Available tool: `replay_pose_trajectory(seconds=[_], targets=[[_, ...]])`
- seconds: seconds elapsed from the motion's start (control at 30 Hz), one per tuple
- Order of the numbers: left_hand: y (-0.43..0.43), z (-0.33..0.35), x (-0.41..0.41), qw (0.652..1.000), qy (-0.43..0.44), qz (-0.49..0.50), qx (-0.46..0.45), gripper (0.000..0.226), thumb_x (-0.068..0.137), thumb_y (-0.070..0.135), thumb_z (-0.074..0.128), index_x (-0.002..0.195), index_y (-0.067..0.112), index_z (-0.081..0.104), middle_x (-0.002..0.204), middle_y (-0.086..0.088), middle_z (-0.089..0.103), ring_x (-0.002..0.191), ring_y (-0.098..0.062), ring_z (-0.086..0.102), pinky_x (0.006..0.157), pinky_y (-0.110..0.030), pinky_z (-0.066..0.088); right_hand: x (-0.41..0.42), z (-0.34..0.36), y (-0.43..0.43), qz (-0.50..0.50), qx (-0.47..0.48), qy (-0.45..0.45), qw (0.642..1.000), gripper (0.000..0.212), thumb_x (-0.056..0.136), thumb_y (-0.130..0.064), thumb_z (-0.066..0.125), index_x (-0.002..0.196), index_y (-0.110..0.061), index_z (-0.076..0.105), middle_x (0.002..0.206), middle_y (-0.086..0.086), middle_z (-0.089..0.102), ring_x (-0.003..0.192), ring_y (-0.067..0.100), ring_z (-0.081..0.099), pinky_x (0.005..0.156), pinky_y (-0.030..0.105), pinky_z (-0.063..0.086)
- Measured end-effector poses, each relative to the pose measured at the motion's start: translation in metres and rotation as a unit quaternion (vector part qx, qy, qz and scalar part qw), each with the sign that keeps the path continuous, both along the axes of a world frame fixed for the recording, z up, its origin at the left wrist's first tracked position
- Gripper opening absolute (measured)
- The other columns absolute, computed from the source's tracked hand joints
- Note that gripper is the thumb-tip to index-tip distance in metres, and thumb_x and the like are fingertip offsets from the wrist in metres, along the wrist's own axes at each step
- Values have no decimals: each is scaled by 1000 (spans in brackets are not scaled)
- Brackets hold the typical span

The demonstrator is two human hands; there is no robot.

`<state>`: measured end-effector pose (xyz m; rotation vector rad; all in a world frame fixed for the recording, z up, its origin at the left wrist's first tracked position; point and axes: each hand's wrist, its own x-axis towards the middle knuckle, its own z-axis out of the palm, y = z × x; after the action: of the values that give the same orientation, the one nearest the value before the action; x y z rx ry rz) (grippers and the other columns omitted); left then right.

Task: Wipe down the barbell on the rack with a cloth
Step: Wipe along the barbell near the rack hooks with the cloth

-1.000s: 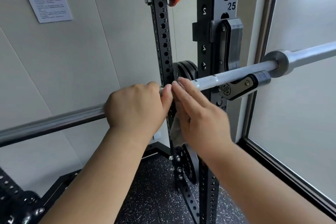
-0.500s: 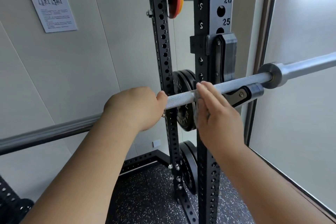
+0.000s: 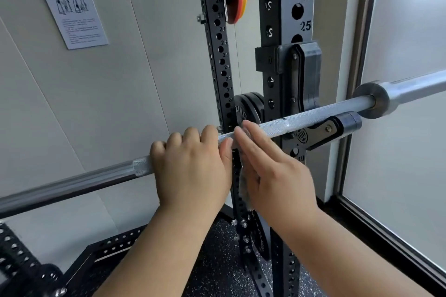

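My right hand [image 3: 272, 173] has slid back left to just beside my left hand [image 3: 193, 169], which grips the barbell [image 3: 311, 117] resting on the hook [image 3: 323, 129] of the rack [image 3: 281, 19], and its straight fingers [image 3: 248, 137] press the limp cloth [image 3: 242, 183] to that stiff, heavy, knurled shaft, which I judge wants a snug wrap.

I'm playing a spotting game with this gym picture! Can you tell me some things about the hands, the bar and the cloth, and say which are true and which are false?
1. The left hand grips the barbell. True.
2. The right hand is a tight fist. False: its fingers are straight and press the cloth against the bar.
3. The barbell lies on the floor. False: it rests on a hook of the rack.
4. A paper sheet hangs on the wall. True.
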<state>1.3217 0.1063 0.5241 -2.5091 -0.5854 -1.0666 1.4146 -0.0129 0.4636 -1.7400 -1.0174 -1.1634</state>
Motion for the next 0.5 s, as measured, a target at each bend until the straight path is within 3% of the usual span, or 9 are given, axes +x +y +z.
replay_pose_trajectory(seconds=[0.07,0.23,0.33,0.4,0.5], targets=[[3,0,3,1000,-13,-7,6,44,103,53,35,82,20,57,70,-5,60,63,-32,54,65,-38,22,11,5,-11,-29,-19,-19,999,42,101,-21,52,139,-24,70,146,-12,65,81,15,77,60,24,56],[9,5,15,999,-36,-22,10,51,97,56,40,67,18,57,53,-6,52,47,-29,47,58,-32,23,27,5,-18,-67,63,65,994,37,107,-28,54,141,-26,68,149,-13,63,105,14,76,65,36,63],[10,7,17,999,-32,-22,11,56,98,57,36,64,18,56,52,-8,54,44,-29,46,57,-31,24,14,1,-5,-26,9,7,1000,41,102,-18,59,142,-22,68,150,-9,62,91,17,78,58,34,61],[8,11,16,999,-28,-19,-2,55,97,59,33,61,20,49,49,-8,52,44,-26,35,55,-28,23,19,7,-10,-38,-17,-15,999,41,101,-19,57,139,-23,69,146,-11,65,81,18,77,54,31,57],[3,22,15,999,0,30,-14,56,95,62,22,59,21,36,46,-1,35,43,-23,28,52,-23,15,37,17,-26,-80,48,37,995,34,108,-29,53,135,-23,72,140,-13,69,88,17,76,58,31,58]])
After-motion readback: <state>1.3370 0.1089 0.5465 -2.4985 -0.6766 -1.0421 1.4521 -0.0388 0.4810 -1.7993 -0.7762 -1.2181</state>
